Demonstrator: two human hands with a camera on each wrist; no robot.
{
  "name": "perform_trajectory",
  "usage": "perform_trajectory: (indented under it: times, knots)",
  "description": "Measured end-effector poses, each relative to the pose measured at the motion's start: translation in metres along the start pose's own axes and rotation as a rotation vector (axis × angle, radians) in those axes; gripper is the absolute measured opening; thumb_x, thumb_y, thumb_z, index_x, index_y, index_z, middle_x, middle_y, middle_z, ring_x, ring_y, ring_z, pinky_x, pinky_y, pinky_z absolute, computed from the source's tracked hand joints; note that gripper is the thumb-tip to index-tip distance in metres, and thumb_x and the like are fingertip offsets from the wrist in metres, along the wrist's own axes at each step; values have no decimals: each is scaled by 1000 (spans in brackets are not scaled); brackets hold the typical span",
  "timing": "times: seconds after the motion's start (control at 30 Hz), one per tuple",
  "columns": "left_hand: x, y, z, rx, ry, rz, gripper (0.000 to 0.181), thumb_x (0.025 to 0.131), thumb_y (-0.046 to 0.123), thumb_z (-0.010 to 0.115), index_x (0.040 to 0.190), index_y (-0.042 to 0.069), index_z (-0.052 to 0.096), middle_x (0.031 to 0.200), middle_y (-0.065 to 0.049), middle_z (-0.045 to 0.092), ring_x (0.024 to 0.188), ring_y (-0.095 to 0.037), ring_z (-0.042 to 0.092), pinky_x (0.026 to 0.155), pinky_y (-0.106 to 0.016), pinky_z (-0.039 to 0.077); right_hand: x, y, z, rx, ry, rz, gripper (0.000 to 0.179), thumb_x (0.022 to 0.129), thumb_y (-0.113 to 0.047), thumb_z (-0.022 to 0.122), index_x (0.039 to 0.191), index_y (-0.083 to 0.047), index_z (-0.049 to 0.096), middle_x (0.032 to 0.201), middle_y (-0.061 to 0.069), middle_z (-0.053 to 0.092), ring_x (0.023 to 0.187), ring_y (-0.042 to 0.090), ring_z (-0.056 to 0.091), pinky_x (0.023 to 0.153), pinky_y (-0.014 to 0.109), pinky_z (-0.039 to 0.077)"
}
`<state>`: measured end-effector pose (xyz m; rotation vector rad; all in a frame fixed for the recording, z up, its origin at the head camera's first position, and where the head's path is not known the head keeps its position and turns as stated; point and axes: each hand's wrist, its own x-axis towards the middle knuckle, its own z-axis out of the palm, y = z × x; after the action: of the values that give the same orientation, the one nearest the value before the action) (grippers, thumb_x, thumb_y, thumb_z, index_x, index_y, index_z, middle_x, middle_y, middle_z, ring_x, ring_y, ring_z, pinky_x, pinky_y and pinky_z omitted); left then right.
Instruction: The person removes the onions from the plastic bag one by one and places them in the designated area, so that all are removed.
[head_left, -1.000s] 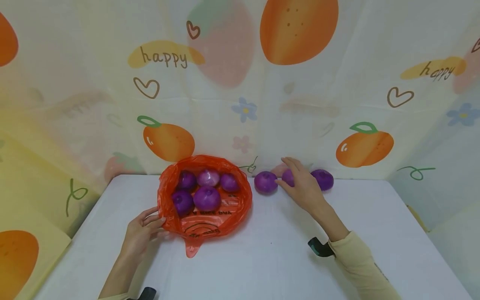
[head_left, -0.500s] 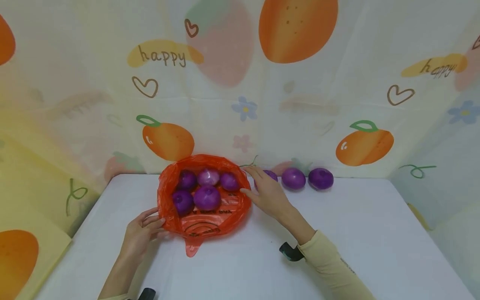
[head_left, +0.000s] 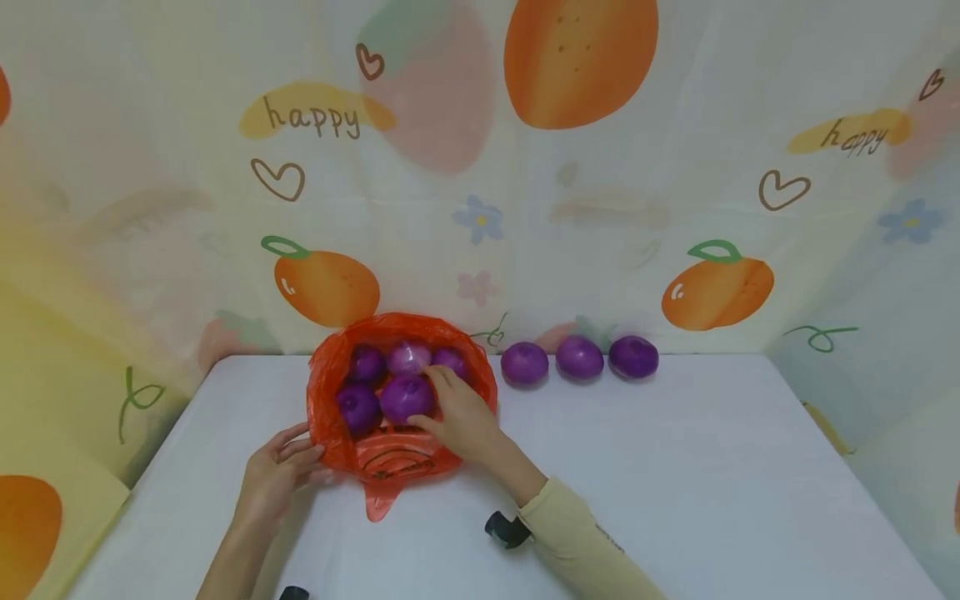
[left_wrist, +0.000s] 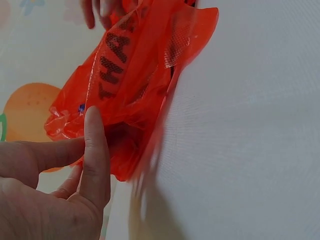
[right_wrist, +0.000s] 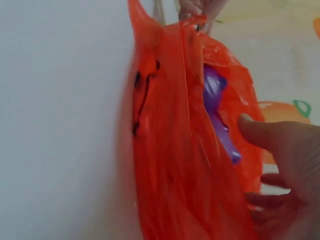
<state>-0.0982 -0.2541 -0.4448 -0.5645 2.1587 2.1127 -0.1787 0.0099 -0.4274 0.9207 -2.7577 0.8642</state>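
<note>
A red plastic bag (head_left: 397, 462) with its mouth rolled wide sits on the table, holding several red onions (head_left: 359, 410). At its left side my left hand (head_left: 273, 483) pinches the bag's edge between thumb and finger; in the left wrist view the bag film (left_wrist: 135, 85) carries dark lettering. My right hand (head_left: 468, 421) reaches over the right rim into the bag, fingers and thumb spread beside the front onion (head_left: 407, 400). In the right wrist view the thumb (right_wrist: 255, 131) is at the bag's mouth, purple onions (right_wrist: 215, 90) just inside.
Right of the bag, three red onions stand in a row along the back: a near one (head_left: 525, 364), a middle one (head_left: 580, 358) and a far one (head_left: 633, 357). Behind the white table (head_left: 637, 475) hangs a fruit-printed cloth (head_left: 585, 225).
My right hand has moved left, from over the row of onions, past the bag's right rim, to above the onions inside. The left hand stays at the bag's edge; the head view shifts slightly.
</note>
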Motion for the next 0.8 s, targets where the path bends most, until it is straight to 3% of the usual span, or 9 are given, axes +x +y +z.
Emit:
perform_trajectory:
  times: [0.13, 0.33, 0.5, 0.8]
  knots:
    - [-1, -3, -1, -5, 7, -15, 59, 97, 5, 58, 149, -1, 30, 95, 10, 69, 76, -12, 71, 74, -28, 59, 6, -4, 16, 25, -43, 111, 86, 87, -46, 71, 149, -1, 32, 143, 15, 45, 129, 27, 50, 104, 40, 46]
    - [-1, -4, -1, -21, 0, -12, 59, 97, 3, 57, 150, -1, 29, 95, 9, 68, 76, -13, 71, 74, -29, 59, 15, -7, 34, 73, -16, 246, 93, 81, -53, 74, 149, -5, 33, 142, 14, 46, 127, 28, 50, 103, 47, 46]
    - [-2, -3, 0, -3, 10, -10, 58, 98, 5, 57, 149, -1, 31, 96, 9, 69, 78, -12, 71, 74, -29, 59, 20, -9, 42, 70, 6, 270, 94, 78, -53, 77, 148, -5, 36, 139, 13, 51, 123, 28, 53, 105, 47, 44]
    - [-1, 1, 0, 31, 17, -33, 58, 98, 8, 58, 149, 0, 32, 100, 4, 68, 79, -13, 70, 75, -30, 59, 23, -13, 39, 25, 29, 248, 88, 76, -48, 82, 143, -7, 42, 130, 12, 55, 116, 26, 57, 100, 43, 48]
